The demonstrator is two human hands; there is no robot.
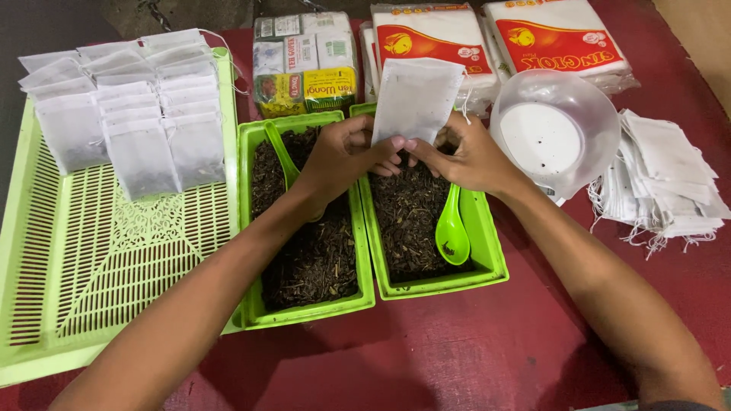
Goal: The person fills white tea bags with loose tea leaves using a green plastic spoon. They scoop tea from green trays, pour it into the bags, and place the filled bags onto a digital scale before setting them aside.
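many filled white bags (pixel 129 122) lie on a slotted green tray (pixel 91 259) at the left. the left hand (pixel 343 156) and right hand (pixel 464 156) both pinch an upright white filter bag (pixel 415 99) above two green tubs (pixel 426 285) of dark dried leaves; a clear bowl (pixel 556 129) stands right.

green trays of loose tea (pixel 310 304): two
green spoons (pixel 451 228): two
slatted green tray (pixel 91 259): one
clear bowl (pixel 556 129): one
packs of empty bags (pixel 560 34): two
hands (pixel 346 156): two
upright bag (pixel 415 99): one
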